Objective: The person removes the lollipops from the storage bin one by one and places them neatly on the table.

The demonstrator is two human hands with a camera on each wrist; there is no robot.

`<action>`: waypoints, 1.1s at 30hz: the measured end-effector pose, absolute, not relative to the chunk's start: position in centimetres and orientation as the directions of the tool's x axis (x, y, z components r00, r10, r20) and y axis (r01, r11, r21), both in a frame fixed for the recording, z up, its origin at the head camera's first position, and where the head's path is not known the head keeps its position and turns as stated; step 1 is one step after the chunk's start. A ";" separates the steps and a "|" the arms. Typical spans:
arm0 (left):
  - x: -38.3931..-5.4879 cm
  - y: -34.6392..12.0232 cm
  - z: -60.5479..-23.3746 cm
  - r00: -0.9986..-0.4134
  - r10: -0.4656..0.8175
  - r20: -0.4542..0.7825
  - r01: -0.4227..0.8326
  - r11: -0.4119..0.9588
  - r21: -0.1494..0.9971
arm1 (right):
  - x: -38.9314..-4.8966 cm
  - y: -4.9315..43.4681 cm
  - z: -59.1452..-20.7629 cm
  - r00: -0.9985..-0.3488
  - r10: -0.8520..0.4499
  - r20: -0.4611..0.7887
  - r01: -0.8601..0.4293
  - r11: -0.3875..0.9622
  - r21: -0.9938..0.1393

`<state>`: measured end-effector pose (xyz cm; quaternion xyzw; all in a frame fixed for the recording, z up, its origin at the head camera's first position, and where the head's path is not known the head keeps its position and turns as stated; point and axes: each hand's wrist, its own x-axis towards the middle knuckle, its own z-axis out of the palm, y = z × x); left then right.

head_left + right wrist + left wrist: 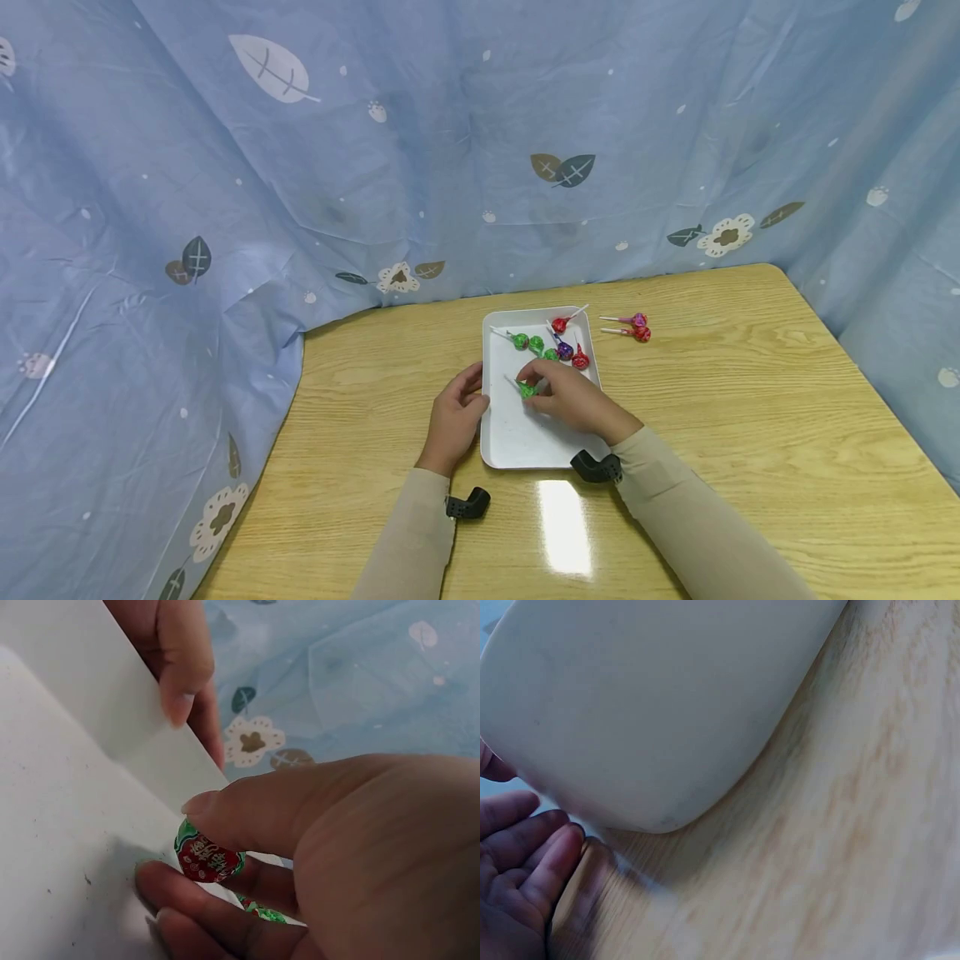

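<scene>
A white tray (517, 454) lies on the wooden table. My left hand (454, 417) holds its left rim, thumb at the edge and fingers along the outside. Over the tray, my right hand (572, 402) pinches a green-wrapped lollipop (208, 856) between thumb and fingers, its white stick pointing to the upper left in the head view. Further back in the tray are more green lollipops (521, 341), a purple one (565, 350) and two red ones (560, 325). The left wrist view shows the tray's corner and the left fingers (555, 862), partly cut off.
Right of the tray, two lollipops (641, 333) with red and pinkish-purple wrappers lie side by side on the table (720, 375). A blue patterned curtain (450, 167) hangs behind and along both sides. Each wrist wears a black camera mount (468, 503).
</scene>
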<state>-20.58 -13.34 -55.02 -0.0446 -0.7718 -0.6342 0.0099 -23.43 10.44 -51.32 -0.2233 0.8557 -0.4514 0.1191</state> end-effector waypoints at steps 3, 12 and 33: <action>-20.6 -13.4 -55.1 -0.995 0.059 0.077 0.087 0.189 0.978 | -23.5 10.5 -51.3 -0.873 -0.488 0.001 -0.257 0.458 -0.851; -20.6 -13.4 -55.1 -0.994 0.065 0.085 0.095 0.188 0.978 | -23.4 10.5 -51.2 -0.877 -0.481 0.023 -0.251 0.416 -0.874; -20.6 -13.4 -55.2 -0.996 0.055 0.070 0.079 0.202 0.976 | -23.0 10.6 -50.4 -0.899 -0.431 0.083 -0.279 0.416 -0.865</action>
